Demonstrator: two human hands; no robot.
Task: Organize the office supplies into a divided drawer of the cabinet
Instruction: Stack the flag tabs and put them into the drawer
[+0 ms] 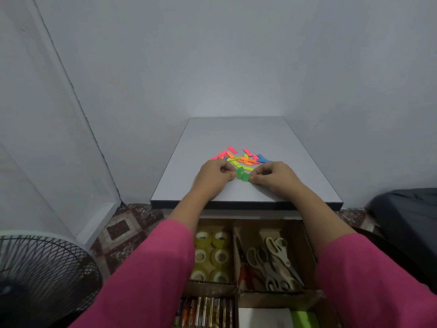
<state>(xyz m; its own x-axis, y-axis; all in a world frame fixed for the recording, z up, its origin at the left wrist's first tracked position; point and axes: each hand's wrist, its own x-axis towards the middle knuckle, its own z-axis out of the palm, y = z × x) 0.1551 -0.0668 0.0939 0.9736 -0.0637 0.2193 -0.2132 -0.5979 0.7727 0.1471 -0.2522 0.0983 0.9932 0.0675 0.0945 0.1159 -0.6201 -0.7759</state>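
Nearest you, at the bottom of the frame, the drawer point(307, 235) is already well stocked: tape rolls point(212, 256) fill the compartment left of centre, scissors point(272, 261) the one to its right, pens point(205, 312) lie at the lower edge, and a white pad point(264, 317) and a green block point(303, 318) sit at lower right. What looks left is the pile of coloured strips point(243, 158) at mid-frame on the cabinet top point(295, 181). Your left hand point(214, 174) and right hand point(275, 175) both have fingers curled, pinching a green strip point(241, 174) between them at the near edge of that pile. None of the strips appears to be in the drawer yet, as far as can be seen.
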